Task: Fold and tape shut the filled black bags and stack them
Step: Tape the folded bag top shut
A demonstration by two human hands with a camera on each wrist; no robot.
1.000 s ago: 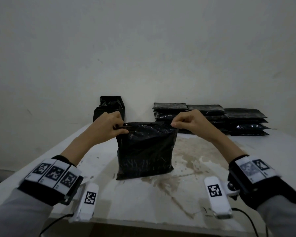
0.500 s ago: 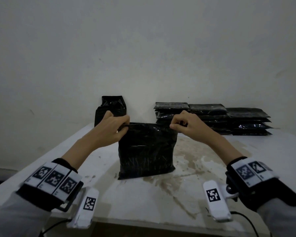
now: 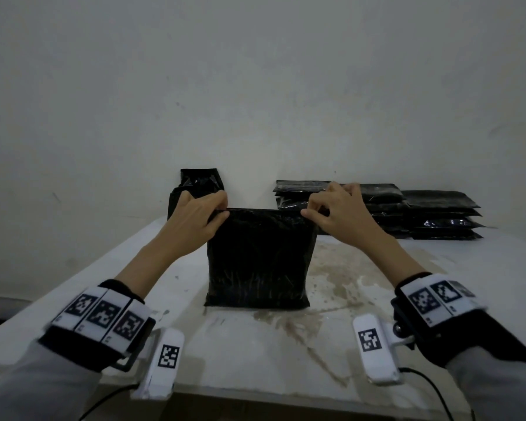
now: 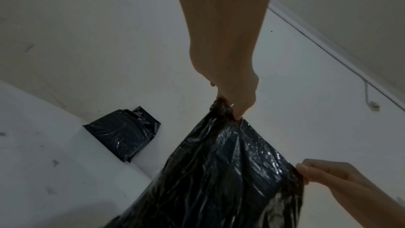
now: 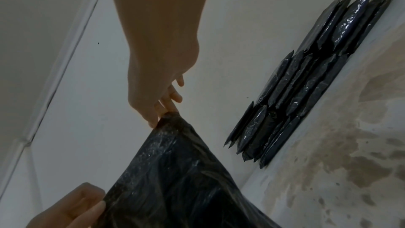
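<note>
A filled black bag (image 3: 257,259) stands upright in the middle of the white table (image 3: 255,354). My left hand (image 3: 199,215) pinches its top left corner and my right hand (image 3: 331,208) pinches its top right corner, so the top edge runs taut between them. In the left wrist view my left hand (image 4: 234,103) grips the bunched corner of the bag (image 4: 223,179). The right wrist view has my right hand (image 5: 162,108) with thumb and fingers on the other corner of the bag (image 5: 175,179).
Another black bag (image 3: 195,189) stands against the wall at the back left. Flat stacks of sealed black bags (image 3: 407,214) lie at the back right. A brown stain (image 3: 331,278) marks the table right of the bag. The wall is close behind.
The bag's top edge sits lower and flatter than a second ago. Both hands have kept their pinch on the corners and shifted slightly.
</note>
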